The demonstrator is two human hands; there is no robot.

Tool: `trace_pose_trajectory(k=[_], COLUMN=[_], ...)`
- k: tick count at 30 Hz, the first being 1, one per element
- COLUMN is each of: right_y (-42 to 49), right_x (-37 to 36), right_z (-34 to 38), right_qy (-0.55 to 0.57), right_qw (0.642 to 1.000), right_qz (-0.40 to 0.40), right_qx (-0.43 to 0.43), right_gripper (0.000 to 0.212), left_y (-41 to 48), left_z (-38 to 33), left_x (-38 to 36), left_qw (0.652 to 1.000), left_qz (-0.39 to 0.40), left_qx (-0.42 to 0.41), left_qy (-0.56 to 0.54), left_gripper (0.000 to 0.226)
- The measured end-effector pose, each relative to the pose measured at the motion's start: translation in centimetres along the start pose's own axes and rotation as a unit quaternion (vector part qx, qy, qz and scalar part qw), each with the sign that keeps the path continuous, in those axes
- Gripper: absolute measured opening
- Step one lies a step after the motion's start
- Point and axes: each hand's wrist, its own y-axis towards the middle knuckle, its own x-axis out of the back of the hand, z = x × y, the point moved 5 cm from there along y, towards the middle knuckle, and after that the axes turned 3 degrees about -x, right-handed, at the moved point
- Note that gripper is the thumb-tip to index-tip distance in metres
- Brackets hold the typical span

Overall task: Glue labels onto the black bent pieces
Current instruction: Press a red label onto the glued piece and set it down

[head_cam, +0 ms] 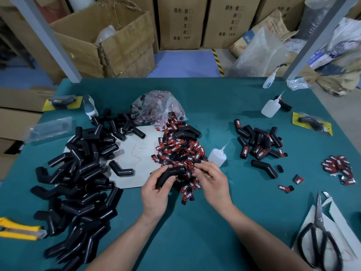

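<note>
My left hand (156, 190) grips a black bent piece (172, 173) just above the near edge of the label heap. My right hand (212, 180) is beside it, its fingertips pinching at a red-and-black label next to the piece's right end. The label heap (181, 151) spills from a clear plastic bag (156, 106) at the table's middle. A big pile of bare black bent pieces (82, 173) covers the left side. Labelled bent pieces (259, 143) lie at the right. A small glue bottle (217, 156) stands just right of the heap.
Scissors (320, 237) lie on white paper at the near right, a yellow utility knife (19, 229) at the near left. More glue bottles (271, 107) and a small label cluster (340, 169) sit at the right. Cardboard boxes (109, 40) stand behind the green table (195, 231).
</note>
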Motion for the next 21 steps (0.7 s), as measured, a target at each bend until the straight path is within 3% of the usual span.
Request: trace_pose_trajectory(k=[5, 11, 14, 21], right_y=[0.5, 0.9, 0.8, 0.5], right_x=[0.5, -0.2, -0.4, -1.0], right_z=[0.7, 1.5, 1.6, 2.1], right_qy=[0.158, 0.203, 0.215, 0.257], right_qw=[0.983, 0.971, 0.967, 0.954], right_qz=[-0.024, 0.008, 0.017, 0.058], right_qx=[-0.089, -0.128, -0.137, -0.141], right_gripper=[0.031, 0.032, 0.032, 0.013], left_y=[0.4, -0.1, -0.4, -0.2], left_z=[-0.3, -0.5, 0.0, -0.5], left_x=[0.0, -0.1, -0.1, -0.2], left_qw=[0.998, 0.997, 0.999, 0.999], left_qz=[0.003, 0.020, 0.010, 0.015], left_qx=[-0.050, -0.063, -0.028, -0.039], left_qy=[0.035, 0.048, 0.033, -0.002], left_gripper=[0.048, 0.039, 0.041, 0.032])
